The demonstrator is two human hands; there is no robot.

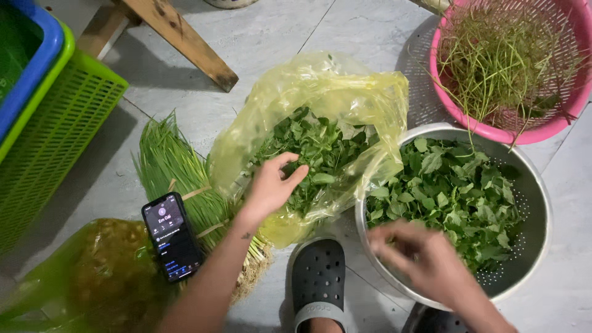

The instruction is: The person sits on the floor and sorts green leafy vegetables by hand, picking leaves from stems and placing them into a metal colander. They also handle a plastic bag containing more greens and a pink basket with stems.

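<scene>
On the far left, two stacked plastic crates sit at the edge of view, a blue crate [31, 58] nested in a green crate [58, 132]. Below them lies one yellowish plastic bag [92, 271] with its contents too blurred to tell. Against it leans one black phone [171, 237] with a lit screen, resting partly on one bundle of chives [185, 179], long thin green blades tied with bands, pale roots toward the bottom of the view. One wooden leg [179, 37] slants across the top.

In the middle, one yellow plastic bag [327, 92] lies open, full of leafy greens [314, 148]. The left hand [271, 185] reaches into the bag's mouth, fingers curled loosely and partly open, fingertips touching the leaves; whether any leaf is pinched cannot be told. Below it, one dark perforated clog [319, 280] shows, and the edge of a second clog [431, 320] to its right.

Right of the bag, one metal colander [530, 185] holds a heap of picked leaves [450, 197]. The right hand [425, 256] hovers over the colander's near rim, blurred by motion; its grip cannot be made out. At the top right, one pink basket [453, 108] holds thin stripped stems [505, 55].

Everything rests on a floor [271, 37] of pale grey tiles.
</scene>
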